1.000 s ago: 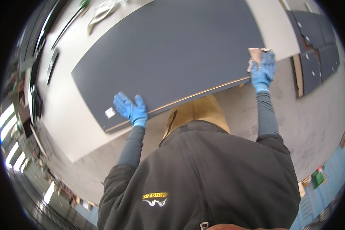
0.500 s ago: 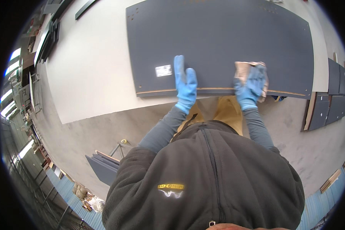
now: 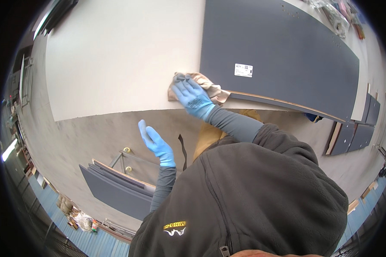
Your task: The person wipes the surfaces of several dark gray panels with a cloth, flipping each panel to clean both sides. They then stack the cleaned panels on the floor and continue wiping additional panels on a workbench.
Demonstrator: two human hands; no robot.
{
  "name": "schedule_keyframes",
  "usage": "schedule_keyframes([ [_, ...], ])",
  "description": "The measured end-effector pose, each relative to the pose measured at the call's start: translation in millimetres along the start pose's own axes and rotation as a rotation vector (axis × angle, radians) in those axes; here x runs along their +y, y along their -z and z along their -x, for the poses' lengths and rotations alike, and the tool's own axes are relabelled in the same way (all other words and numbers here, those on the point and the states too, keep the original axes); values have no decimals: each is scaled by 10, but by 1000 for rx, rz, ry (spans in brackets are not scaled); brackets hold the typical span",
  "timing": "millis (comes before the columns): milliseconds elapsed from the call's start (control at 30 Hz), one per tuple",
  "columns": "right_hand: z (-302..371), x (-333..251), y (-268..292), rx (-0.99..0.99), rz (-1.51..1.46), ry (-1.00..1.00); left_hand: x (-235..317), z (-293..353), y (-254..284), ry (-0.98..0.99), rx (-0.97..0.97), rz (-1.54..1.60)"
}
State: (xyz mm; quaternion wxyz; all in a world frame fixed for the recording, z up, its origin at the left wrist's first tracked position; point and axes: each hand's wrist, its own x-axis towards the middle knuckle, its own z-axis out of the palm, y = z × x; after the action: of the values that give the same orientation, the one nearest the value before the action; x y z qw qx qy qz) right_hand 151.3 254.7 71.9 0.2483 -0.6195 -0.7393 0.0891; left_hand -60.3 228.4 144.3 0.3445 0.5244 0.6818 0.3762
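Your right hand, blue-gloved, lies on a crumpled beige cloth at the near left corner of the dark grey panel. Fingers extended, close together over the cloth; thumb hidden, so can't tell if they clamp it. Cloth spans the corner and the white tabletop beside it. Panel lies flat on the tabletop, white label up, brown strip along its near edge. Your left hand, also blue-gloved, is raised off the near tabletop edge, fingers straight, thumb side apart. Stacked grey panels stand lower left, near your left forearm.
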Motion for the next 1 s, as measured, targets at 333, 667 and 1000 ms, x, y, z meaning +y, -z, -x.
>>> schedule_keyframes([
  [333, -444, -1162, 204, -343, -1668, -665, 391, -19, 503, -238, 186, -252],
  [667, -293, -1271, 322, -457, -1745, -953, -964, 662, 1149, 649, 168, -490],
  [1000, -235, -719, 1017, -353, -1735, -895, -681, 568, 161, -76, -481, -158],
])
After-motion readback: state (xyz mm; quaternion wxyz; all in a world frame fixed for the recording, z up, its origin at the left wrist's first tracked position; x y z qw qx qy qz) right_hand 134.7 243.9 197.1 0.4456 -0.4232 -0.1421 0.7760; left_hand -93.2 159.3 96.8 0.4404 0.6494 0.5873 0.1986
